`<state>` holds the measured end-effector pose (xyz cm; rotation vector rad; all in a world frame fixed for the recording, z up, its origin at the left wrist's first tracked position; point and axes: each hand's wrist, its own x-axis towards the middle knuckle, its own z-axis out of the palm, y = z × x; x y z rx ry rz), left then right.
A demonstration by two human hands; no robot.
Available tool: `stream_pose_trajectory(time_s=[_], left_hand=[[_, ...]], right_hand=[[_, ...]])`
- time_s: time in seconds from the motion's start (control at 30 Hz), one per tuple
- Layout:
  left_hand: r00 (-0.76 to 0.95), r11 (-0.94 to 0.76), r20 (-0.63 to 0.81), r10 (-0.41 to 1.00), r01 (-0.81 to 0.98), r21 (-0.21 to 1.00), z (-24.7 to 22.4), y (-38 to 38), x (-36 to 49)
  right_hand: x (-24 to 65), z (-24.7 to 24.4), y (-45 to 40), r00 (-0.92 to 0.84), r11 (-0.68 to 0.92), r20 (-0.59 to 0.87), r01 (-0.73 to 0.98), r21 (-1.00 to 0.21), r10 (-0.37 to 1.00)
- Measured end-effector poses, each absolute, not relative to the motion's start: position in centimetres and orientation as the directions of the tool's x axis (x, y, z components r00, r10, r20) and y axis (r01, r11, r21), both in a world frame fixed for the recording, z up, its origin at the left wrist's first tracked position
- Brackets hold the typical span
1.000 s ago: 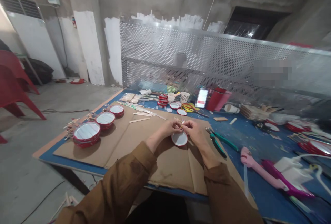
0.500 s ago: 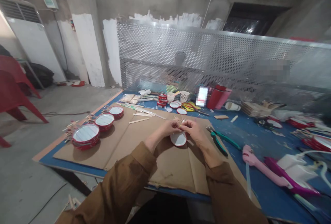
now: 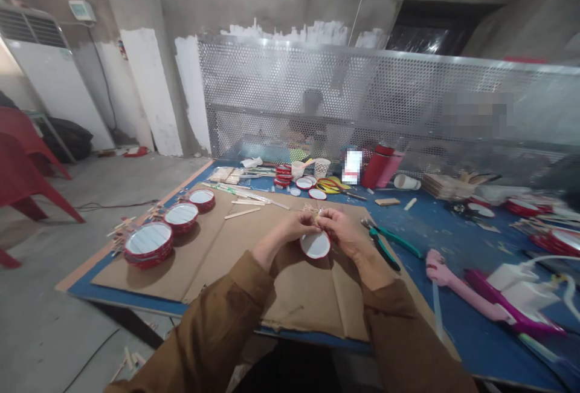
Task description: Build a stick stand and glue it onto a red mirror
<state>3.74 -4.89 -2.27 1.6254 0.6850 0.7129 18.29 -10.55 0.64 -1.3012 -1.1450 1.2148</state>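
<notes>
A small round white disc with a red rim (image 3: 316,245) hangs tilted just above the cardboard sheet (image 3: 281,284), between my two hands. At its upper edge, my left hand (image 3: 293,228) is closed in a pinch. My right hand (image 3: 343,233) also pinches there, thumb and fingertips meeting over the rim. Thin pale sticks (image 3: 309,207) poke out behind the fingertips; what exactly lies between the fingers is partly hidden. Three stacks of similar discs, large (image 3: 148,245), medium (image 3: 181,216) and small (image 3: 202,199), stand on the left of the cardboard.
Right of my hands lie teal-handled pliers (image 3: 385,248), a pink glue gun (image 3: 466,290) and white plugs (image 3: 521,284). Loose wooden sticks (image 3: 242,213), paper cups (image 3: 321,168), a red bottle (image 3: 378,166) and a phone (image 3: 352,166) are towards the perforated metal screen (image 3: 272,90).
The view has shifted slightly. My fingers still pinch at the disc's upper edge, and the right-hand fingers have moved a little; the disc's white face shows slightly lower.
</notes>
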Motion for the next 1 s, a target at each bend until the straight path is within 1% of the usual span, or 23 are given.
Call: stream_pose_trajectory(time_s=[0.13, 0.3, 0.43, 0.53, 0.63, 0.77, 1.0], left_hand=[[0.571, -0.102, 0.033, 0.820, 0.088, 0.991, -2.0, -5.3, 3.4], [0.425, -0.023, -0.013, 0.905, 0.079, 0.997, -1.3, -6.0, 3.4], [0.309, -0.016, -0.005, 0.951, 0.068, 0.998, -1.4, -6.1, 3.7], [0.228, -0.019, 0.001, 0.974, 0.077, 0.997, -1.6, -5.9, 3.7], [0.168, 0.042, -0.054, 0.984, 0.070, 0.997, -1.9, -5.6, 3.7], [0.159, 0.124, -0.132, 0.978, 0.061, 0.990, -2.2, -5.2, 3.9], [0.104, 0.124, -0.126, 0.987, 0.030, 0.992, -2.4, -4.6, 4.2]], right_hand=[[18.4, 0.6, -10.6, 0.057, -0.049, -0.049, -0.002, -0.999, 0.997], [18.9, 0.4, -10.3, 0.078, 0.003, 0.003, -0.004, -1.000, 0.997], [19.1, 0.3, -10.1, 0.093, -0.012, -0.012, 0.000, -1.000, 0.996], [19.1, 0.4, -10.3, 0.093, -0.049, -0.043, 0.060, -0.997, 0.995], [18.7, 0.5, -10.6, 0.047, -0.092, -0.087, 0.123, -0.988, 0.995], [17.8, 0.6, -11.0, -0.056, -0.130, -0.140, 0.143, -0.981, 0.989], [17.2, 0.5, -11.2, -0.155, -0.123, -0.142, 0.124, -0.985, 0.978]])
